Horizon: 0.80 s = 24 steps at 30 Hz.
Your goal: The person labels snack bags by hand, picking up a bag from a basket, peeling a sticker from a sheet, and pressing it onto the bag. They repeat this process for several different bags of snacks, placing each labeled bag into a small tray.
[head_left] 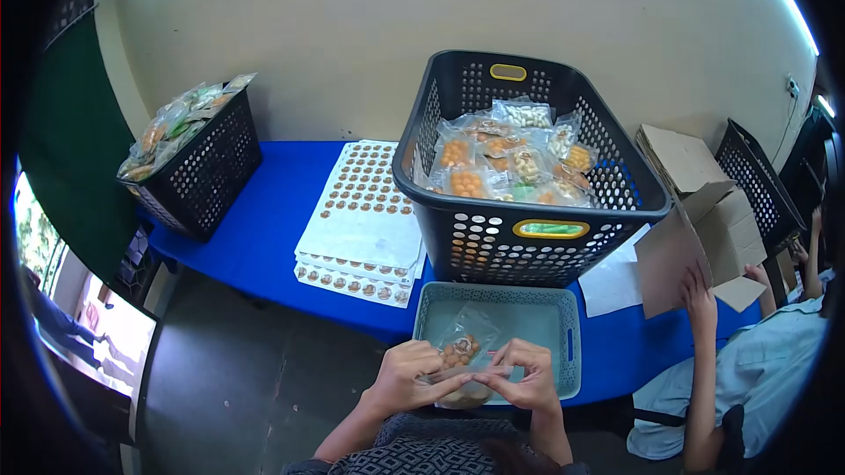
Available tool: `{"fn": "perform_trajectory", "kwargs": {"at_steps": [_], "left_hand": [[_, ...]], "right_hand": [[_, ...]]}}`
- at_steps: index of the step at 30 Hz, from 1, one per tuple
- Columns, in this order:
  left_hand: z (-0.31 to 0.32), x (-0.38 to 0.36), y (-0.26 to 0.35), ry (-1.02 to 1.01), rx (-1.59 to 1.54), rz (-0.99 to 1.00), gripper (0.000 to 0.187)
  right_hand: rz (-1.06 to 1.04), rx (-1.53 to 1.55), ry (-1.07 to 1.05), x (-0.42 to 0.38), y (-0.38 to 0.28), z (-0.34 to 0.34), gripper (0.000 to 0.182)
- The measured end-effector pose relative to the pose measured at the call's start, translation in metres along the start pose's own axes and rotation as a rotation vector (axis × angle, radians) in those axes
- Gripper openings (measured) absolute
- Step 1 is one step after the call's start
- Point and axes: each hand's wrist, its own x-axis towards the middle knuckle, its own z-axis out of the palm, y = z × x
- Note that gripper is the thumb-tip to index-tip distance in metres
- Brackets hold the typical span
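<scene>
My left hand (412, 376) and my right hand (525, 375) are closed, their thumbs nearly meeting over the near part of the blue-grey plastic tray (550, 394). Between them they pinch the edge of a clear plastic packet (464, 399), whose pale lower part shows beneath the thumbs. Just beyond the fingers, a clear packet (460, 350) of round orange-brown pieces with a round sticker lies in the tray, partly overlapped by my hands. I cannot tell whether these are two packets or one.
A large black basket (493, 259) of filled packets stands behind the tray. Left of it lie sheets of round stickers (365, 211) on the blue tablecloth (290, 171). Another full basket (207, 167) is far left. At right, a person (748, 369) handles a cardboard box (673, 255).
</scene>
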Motion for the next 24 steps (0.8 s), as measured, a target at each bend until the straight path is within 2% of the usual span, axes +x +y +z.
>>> {"fn": "perform_trajectory", "kwargs": {"at_steps": [1,3,7,9,10,11,13,14,15,16,17,18,19,21,22,23,24], "left_hand": [[0.0,0.0,-0.001,-0.005,-0.002,0.001,0.032],[0.0,0.0,-0.002,-0.14,-0.098,0.037,0.021],[0.006,0.0,-0.004,-0.157,-0.127,0.004,0.011],[0.014,0.001,-0.007,-0.066,-0.136,-0.192,0.006],[0.019,0.0,-0.015,0.0,-0.115,-0.185,0.016],[0.023,-0.001,-0.015,-0.001,-0.118,-0.178,0.016],[0.034,0.001,-0.012,0.352,-0.025,-0.15,0.037],[0.036,-0.008,-0.016,0.27,-0.085,-0.129,0.06],[0.04,-0.003,-0.006,0.234,-0.099,-0.115,0.06],[0.045,0.002,0.013,0.188,-0.276,-0.117,0.067],[0.049,0.002,0.024,0.139,-0.448,-0.131,0.073],[0.052,-0.003,0.021,0.085,-0.238,-0.065,0.083],[0.054,-0.006,0.017,0.045,-0.241,-0.077,0.083],[0.055,-0.01,0.008,0.169,-0.156,-0.039,0.077],[0.054,-0.014,0.004,0.127,-0.157,-0.047,0.077],[0.051,-0.016,-0.001,0.139,-0.271,-0.16,0.06],[0.048,-0.017,-0.005,0.156,-0.381,-0.271,0.044]], "right_hand": [[0.002,0.0,0.005,-0.002,0.001,-0.002,0.023],[0.021,0.08,-0.071,-0.005,0.004,-0.008,0.021],[0.098,-0.012,-0.004,-0.009,0.004,-0.027,0.021],[0.187,0.089,-0.103,-0.01,0.001,-0.027,0.018],[0.184,0.084,-0.103,-0.01,0.002,-0.026,0.018],[0.103,0.082,-0.042,-0.01,0.005,-0.025,0.013],[0.026,0.072,0.045,-0.011,0.008,-0.02,0.008],[0.057,0.258,0.223,-0.011,0.008,-0.015,0.007],[0.082,0.444,0.41,-0.012,0.007,-0.011,0.008],[0.102,0.511,0.309,-0.014,0.006,-0.01,0.019],[0.114,0.512,0.348,-0.014,0.0,-0.005,0.019],[-0.017,0.342,0.12,-0.012,-0.009,-0.001,0.028],[-0.14,0.174,-0.109,-0.009,-0.014,0.001,0.038],[-0.135,0.258,-0.173,-0.009,-0.007,-0.001,0.04],[-0.138,0.319,-0.02,-0.012,0.003,0.001,0.034],[-0.129,0.328,0.012,-0.013,0.003,0.002,0.034],[-0.059,0.15,0.227,-0.01,-0.002,0.002,0.037]]}}
